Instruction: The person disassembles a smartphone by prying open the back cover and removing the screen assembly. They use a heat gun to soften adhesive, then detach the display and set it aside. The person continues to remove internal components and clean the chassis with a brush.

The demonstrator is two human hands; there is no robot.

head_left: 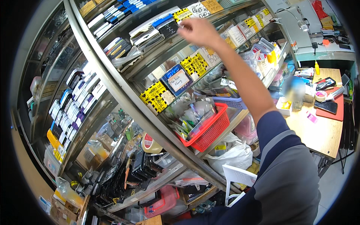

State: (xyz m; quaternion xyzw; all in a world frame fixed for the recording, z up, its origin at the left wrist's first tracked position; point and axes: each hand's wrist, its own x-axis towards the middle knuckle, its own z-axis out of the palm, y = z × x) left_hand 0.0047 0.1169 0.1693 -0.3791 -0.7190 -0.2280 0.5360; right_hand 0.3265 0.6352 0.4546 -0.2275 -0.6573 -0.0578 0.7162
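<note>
My right hand (198,33) is raised to an upper shelf of the glass-fronted cabinet, with the arm stretched up from the lower right. Its fingers are curled in and pinched together. A small pale spot shows at the fingertips, but I cannot make out whether it is something held. Just left of the fingers stands a row of flat packs, among them a black and blue box (165,27) and several white packs (145,36). Beside the hand is a yellow-and-black taped box (182,15). My left hand is out of view.
Below, a red plastic basket (210,129) holds small bags, with a purple-blue basket (234,102) behind it. A metal cabinet frame (123,101) runs diagonally between the shelves. A white chair (238,174) stands under my arm; a wooden desk (322,138) is at right.
</note>
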